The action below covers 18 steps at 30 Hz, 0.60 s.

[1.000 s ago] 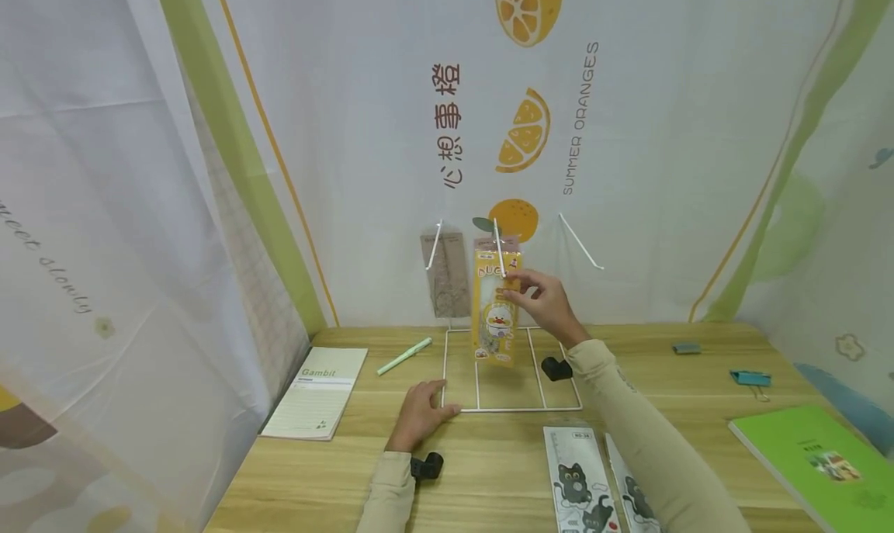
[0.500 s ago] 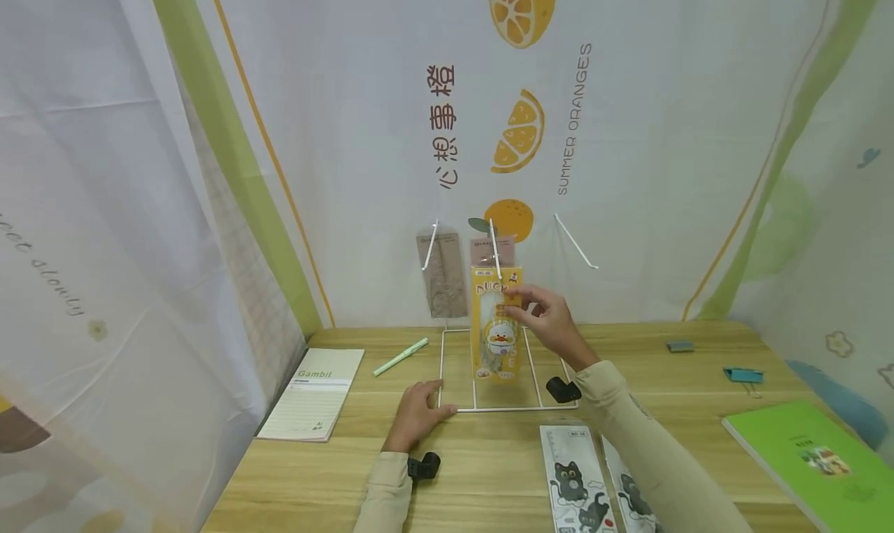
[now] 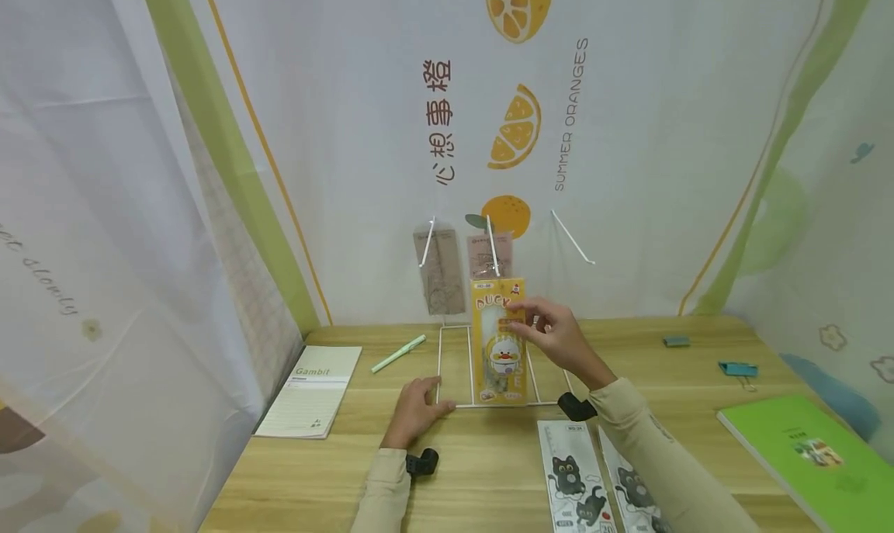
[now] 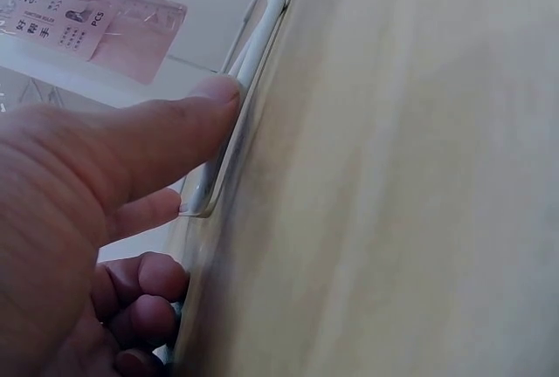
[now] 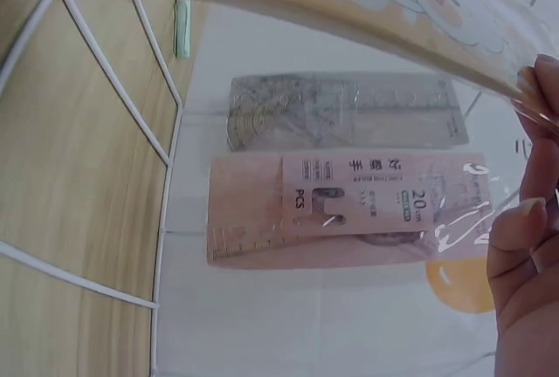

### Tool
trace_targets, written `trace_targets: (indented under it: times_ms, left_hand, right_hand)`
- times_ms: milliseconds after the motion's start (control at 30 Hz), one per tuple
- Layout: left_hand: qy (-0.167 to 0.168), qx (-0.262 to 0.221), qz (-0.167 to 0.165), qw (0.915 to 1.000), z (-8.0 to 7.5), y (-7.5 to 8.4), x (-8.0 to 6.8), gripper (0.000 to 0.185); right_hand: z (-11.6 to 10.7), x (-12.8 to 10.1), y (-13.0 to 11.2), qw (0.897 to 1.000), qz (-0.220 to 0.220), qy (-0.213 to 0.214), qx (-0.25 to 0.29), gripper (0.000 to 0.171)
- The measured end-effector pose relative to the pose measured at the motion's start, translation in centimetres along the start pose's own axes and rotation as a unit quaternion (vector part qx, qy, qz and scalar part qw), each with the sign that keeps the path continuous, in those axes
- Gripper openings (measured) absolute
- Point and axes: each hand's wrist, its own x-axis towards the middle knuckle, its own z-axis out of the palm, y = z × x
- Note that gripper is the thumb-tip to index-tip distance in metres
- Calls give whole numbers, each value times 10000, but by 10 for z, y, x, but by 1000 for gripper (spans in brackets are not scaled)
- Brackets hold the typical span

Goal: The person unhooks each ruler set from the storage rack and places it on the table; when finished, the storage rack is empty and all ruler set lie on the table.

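- The right hand pinches the upper edge of the yellow duck-print plastic packet between thumb and fingers; grip clamped on the packet.
- The packet hangs upright in front of the white wire display rack, below the rack's middle hook.
- The left hand presses on the rack's front left corner on the wooden bench, thumb straight along the wire; grip apart.
- A pink packet and a grey packet hang on the rack, behind the yellow packet.
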Motion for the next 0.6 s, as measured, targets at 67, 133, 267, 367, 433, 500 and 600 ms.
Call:
trace_targets:
  times_ms: [67, 133, 267, 367, 433, 500, 600]
  left_hand:
    - [-3, -6, 7, 10000, -1, 0, 0, 62]
    - [-13, -6, -11, 10000, -1, 1, 1, 62]
    - [-44, 11, -31, 10000, -1, 1, 0, 61]
    - [-76, -28, -61, 9999, 0, 1, -1, 62]
    - [-99, -42, -110, 9999, 1, 1, -1, 62]
    - [-94, -51, -128, 9999, 1, 1, -1, 62]
    - [-70, -33, -143, 9999, 1, 1, 0, 62]
  right_hand:
    - [-1, -3, -3, 10000, -74, -18, 12, 28]
    - [-1, -6, -8, 9999, -119, 7, 30, 28]
    - [-2, -10, -15, 9997, -184, 146, -14, 28]
    - [-1, -13, -14, 9995, -125, 264, -86, 28]
    - [-1, -15, -11, 9994, -62, 331, -118, 29]
    - [-2, -17, -9, 9993, 18, 376, -86, 30]
    - [-4, -20, -11, 9990, 92, 426, 114, 31]
